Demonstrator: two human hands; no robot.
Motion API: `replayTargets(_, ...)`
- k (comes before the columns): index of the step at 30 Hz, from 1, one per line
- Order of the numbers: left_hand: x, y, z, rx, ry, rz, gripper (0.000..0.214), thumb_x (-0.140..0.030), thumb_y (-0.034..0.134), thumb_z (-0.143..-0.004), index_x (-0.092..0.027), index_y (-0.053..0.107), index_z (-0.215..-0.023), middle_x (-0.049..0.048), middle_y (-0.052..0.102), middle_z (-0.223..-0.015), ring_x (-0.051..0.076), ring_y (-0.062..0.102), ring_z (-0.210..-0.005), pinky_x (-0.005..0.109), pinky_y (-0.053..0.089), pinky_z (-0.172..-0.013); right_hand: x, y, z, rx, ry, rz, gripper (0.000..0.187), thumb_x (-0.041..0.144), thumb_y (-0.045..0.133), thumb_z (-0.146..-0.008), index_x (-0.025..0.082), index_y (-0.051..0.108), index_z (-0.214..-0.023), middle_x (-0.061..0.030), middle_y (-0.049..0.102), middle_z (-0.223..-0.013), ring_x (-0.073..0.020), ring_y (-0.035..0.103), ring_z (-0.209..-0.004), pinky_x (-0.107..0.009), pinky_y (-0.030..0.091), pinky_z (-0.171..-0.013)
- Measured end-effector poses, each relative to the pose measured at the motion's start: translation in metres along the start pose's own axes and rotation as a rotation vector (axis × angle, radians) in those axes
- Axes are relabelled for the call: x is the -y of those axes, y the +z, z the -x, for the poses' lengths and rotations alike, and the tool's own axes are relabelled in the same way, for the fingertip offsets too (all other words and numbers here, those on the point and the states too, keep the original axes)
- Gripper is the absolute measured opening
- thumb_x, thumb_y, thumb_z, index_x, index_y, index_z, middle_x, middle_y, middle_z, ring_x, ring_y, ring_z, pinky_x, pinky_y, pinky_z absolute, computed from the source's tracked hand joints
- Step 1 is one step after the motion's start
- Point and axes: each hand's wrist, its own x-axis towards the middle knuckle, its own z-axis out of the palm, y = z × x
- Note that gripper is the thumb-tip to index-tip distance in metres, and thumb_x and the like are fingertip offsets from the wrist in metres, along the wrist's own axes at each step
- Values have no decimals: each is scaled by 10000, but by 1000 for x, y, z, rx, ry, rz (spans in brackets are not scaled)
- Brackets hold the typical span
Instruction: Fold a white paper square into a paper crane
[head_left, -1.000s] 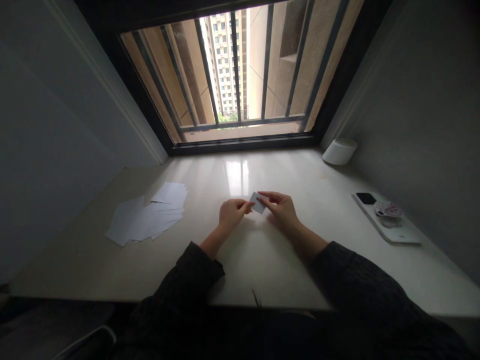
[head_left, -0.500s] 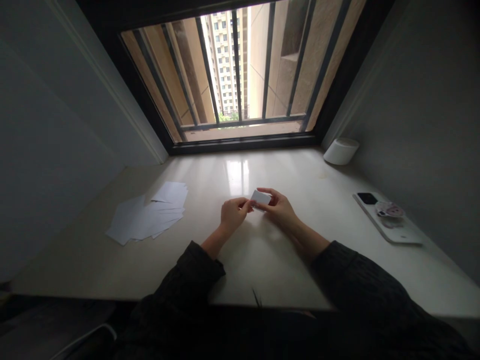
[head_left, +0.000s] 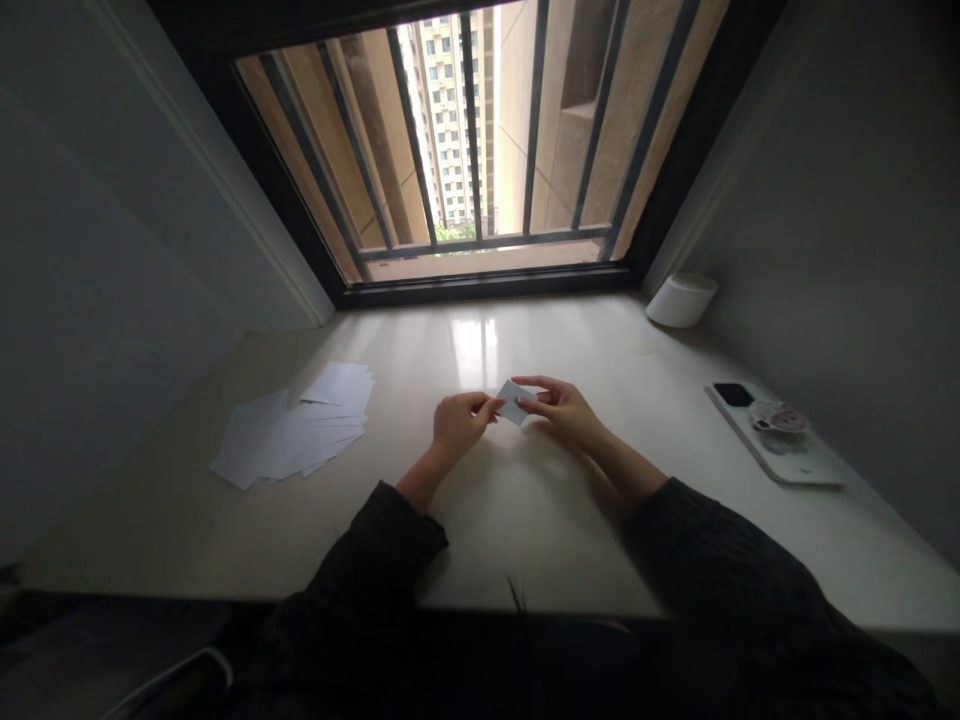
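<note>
A small piece of white paper [head_left: 514, 408], folded as far as I can make out, is held up just above the white surface in front of the window. My left hand [head_left: 461, 420] pinches its left corner between thumb and fingers. On the other side my right hand [head_left: 564, 408] grips it, thumb on the near face and fingers behind the far edge. Parts of the paper are hidden by my fingertips. To the left lie several loose white paper sheets [head_left: 292, 435], overlapping in a fanned pile.
A phone [head_left: 787, 455] with a round grip on its back lies at the right. Behind it a white cylindrical object [head_left: 681, 300] stands by the wall. The barred window [head_left: 480, 290] closes off the far side of the white ledge [head_left: 555, 560].
The paper has turned in my fingers and now shows a more diamond-like outline. My left hand has shifted slightly left, and my right thumb lies further over the paper.
</note>
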Motion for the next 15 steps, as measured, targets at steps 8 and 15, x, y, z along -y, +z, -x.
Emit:
replayTargets(8, -1, -1, 0, 0, -14, -3, 394, -502, 503, -846, -206, 711, -689, 9, 705, -653, 124, 609, -600, 210, 397, -577, 2, -9, -2, 82, 43, -68, 618, 377, 761, -654, 192, 601, -1222, -35, 736, -801, -187, 650, -713, -341, 476, -725)
replayTargets(15, -1, -2, 1, -15, -22, 29, 396, -505, 502, -843, -209, 708, -679, 10, 703, -647, 133, 616, -598, 219, 393, -559, 7, -5, -1, 71, 44, -70, 571, 417, 749, -653, 203, 639, -1170, -42, 733, -921, -187, 655, -774, -356, 495, -774)
